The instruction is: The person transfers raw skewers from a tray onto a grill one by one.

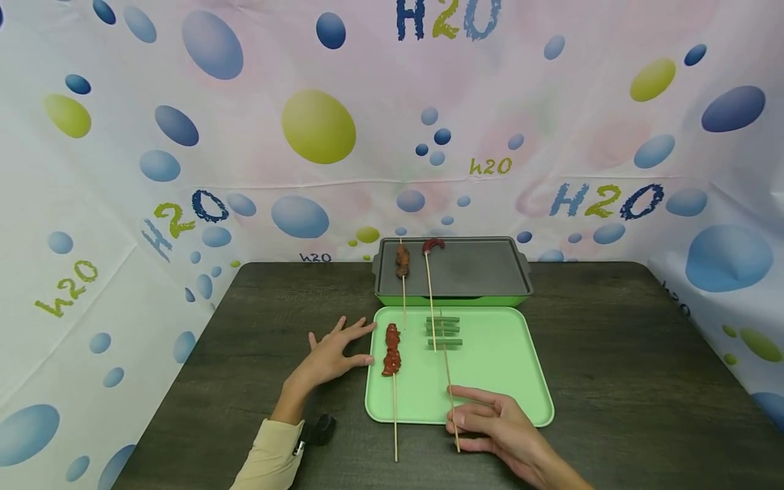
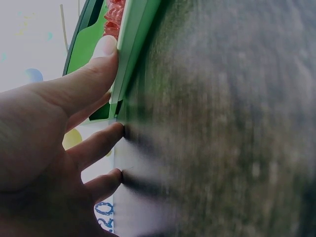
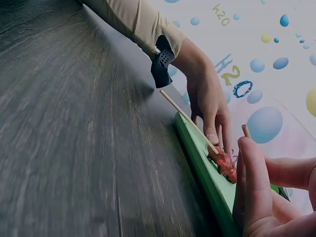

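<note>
My right hand (image 1: 496, 425) pinches the lower part of a wooden skewer (image 1: 448, 371) above the near edge of the light green tray (image 1: 502, 374). Short green sticks, like bean pieces (image 1: 445, 342), are threaded on that skewer's far end. Spread fingers of my left hand (image 1: 327, 361) lie by the tray's left side, the thumb (image 2: 104, 47) against its rim. Close to that thumb, a red meat skewer (image 1: 392, 350) lies on the tray, its stick jutting past the front edge. In the right wrist view, the skewer's end (image 3: 246, 131) pokes up behind my fingers.
Behind the tray stands a dark grill plate (image 1: 484, 269) with a green base. On it lie a browned meat skewer (image 1: 402, 262) and a curved dark red piece (image 1: 434, 243) on a stick, both sticks reaching over the tray. Dark wooden tabletop (image 1: 612, 381) surrounds everything; a patterned sheet hangs behind.
</note>
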The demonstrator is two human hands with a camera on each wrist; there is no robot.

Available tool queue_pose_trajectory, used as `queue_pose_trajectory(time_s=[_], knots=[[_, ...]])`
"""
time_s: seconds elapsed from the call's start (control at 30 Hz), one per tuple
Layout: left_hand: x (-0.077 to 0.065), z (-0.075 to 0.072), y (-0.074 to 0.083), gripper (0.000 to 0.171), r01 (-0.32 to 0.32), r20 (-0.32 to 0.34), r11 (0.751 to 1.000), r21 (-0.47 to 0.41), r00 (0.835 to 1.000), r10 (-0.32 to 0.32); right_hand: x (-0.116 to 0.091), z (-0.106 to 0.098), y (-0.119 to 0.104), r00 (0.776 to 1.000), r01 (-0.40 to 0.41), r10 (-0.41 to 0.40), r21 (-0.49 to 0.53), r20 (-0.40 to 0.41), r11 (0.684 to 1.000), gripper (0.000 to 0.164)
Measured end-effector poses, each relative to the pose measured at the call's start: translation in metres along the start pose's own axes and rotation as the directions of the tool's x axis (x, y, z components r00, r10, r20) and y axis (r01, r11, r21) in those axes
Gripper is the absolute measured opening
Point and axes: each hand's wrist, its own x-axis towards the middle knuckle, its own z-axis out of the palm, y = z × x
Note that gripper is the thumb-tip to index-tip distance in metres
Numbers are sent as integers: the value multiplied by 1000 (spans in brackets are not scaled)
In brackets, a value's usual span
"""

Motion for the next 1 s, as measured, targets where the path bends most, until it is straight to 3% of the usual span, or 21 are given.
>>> queue_pose_trajectory(time_s=[0.57, 0.8, 1.0], knots=[[-1, 1, -1, 69, -8, -9, 1000, 1, 1000, 8, -25, -29, -6, 999, 37, -38, -24, -24, 999, 61], [-1, 1, -1, 70, -11, -7, 1000, -3, 1000, 11, -25, -36, -16, 994, 98, -102, -81, -40, 992, 63], [-2, 1, 0, 70, -30, -13, 1000, -6, 999, 30, -19, -41, -30, 989, 103, -112, -89, -99, 991, 51]])
